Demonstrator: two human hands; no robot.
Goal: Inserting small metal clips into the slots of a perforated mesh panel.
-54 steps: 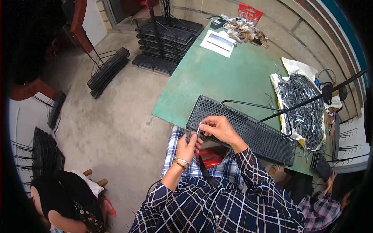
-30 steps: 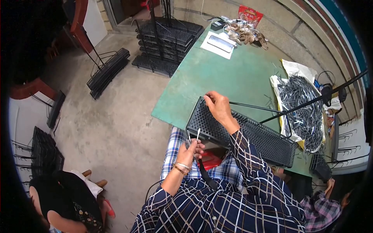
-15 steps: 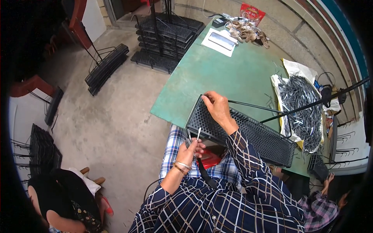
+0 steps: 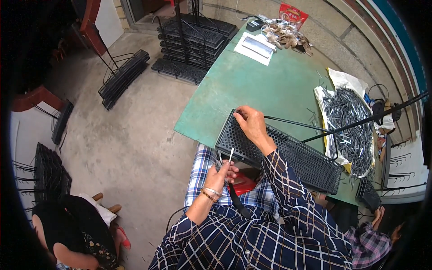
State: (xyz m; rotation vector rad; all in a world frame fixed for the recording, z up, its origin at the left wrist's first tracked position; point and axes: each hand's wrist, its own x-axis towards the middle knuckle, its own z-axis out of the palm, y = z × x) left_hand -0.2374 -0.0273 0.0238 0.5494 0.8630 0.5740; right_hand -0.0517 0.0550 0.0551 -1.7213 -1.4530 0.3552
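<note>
A long black perforated metal rack lies slanted across the near edge of the green table and over my lap. At its upper left corner is my right hand, thumb and fingers closed together; whatever lies between the fingertips is hidden. Below the rack's left end, my left hand is closed around a few thin metal pins, one with a pale tip sticking up. Beneath that hand, something red shows between my knees.
On the green table, an open sack of dark metal pins lies right. Gloves and a phone-like slab sit at the far end. Stacked black racks stand beyond. People sit at lower left and lower right.
My hands and the rack hold nearly the same place. The pale-tipped pin in my left hand has shifted very slightly. At lower right, another person's hand has moved a little.
</note>
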